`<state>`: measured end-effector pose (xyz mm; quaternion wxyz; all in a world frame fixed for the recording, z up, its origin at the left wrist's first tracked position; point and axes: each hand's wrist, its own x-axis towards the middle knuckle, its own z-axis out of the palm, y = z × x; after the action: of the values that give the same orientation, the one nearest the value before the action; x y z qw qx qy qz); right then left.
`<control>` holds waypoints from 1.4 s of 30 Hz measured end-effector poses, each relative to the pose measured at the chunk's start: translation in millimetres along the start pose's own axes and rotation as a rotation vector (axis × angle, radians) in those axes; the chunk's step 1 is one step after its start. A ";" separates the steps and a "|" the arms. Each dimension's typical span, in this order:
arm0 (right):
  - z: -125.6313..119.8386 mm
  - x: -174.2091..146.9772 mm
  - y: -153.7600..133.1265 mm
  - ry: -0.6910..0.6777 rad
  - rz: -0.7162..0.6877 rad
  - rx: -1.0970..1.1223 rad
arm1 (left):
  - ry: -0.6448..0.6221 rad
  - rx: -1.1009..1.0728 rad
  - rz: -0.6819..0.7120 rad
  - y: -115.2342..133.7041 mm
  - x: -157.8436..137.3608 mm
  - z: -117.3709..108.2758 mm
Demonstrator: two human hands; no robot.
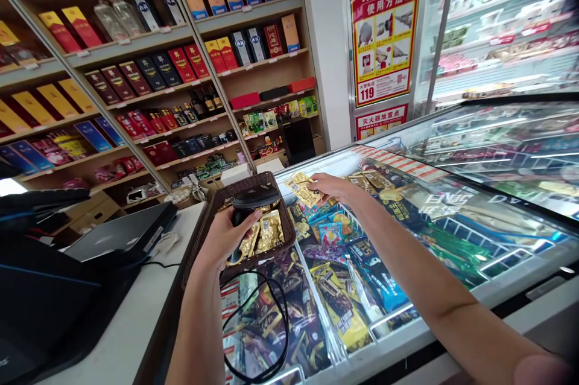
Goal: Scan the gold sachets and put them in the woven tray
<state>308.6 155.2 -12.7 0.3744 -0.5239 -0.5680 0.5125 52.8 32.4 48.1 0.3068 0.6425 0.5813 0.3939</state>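
Observation:
My left hand (pixel 226 233) is wrapped round the handle of a black handheld barcode scanner (pixel 256 195), held over a brown wicker basket (pixel 288 216). Several shiny gold packets (pixel 270 231) lie inside this basket, partly covered by the scanner and hand. To the right, my right hand (pixel 333 187) pinches a gold foil packet (pixel 300 189) by its edge, just past the basket's right rim and above the glass-topped freezer (pixel 337 370). The scanner's black cable (pixel 286 337) loops down over the freezer's front left.
Bagged ice creams (pixel 341 306) fill the freezer, with white wire dividers between them. At left, a white counter (pixel 136 324) carries dark electronic equipment (pixel 120 240). Wooden shelves (pixel 181 92) of boxed bottles stand behind, beside a red wall poster (pixel 386 32).

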 end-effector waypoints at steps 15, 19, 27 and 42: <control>2.9 -14.9 -10.3 0.008 -0.008 -0.063 | -0.009 -0.047 -0.024 -1.2 2.9 2.5; 2.2 -9.6 -6.0 -0.006 -0.004 -0.046 | -0.018 -0.020 -0.017 -2.4 2.2 2.7; 2.1 -5.1 -2.1 -0.022 -0.010 -0.089 | -0.038 0.016 -0.030 -2.2 1.2 1.8; -9.4 14.7 13.1 0.145 -0.031 -0.199 | 0.004 0.080 -0.032 -4.6 6.6 -1.9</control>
<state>317.9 170.4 -25.3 0.3687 -0.5853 -0.5956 0.4083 48.9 39.4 46.1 0.2862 0.6441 0.6073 0.3667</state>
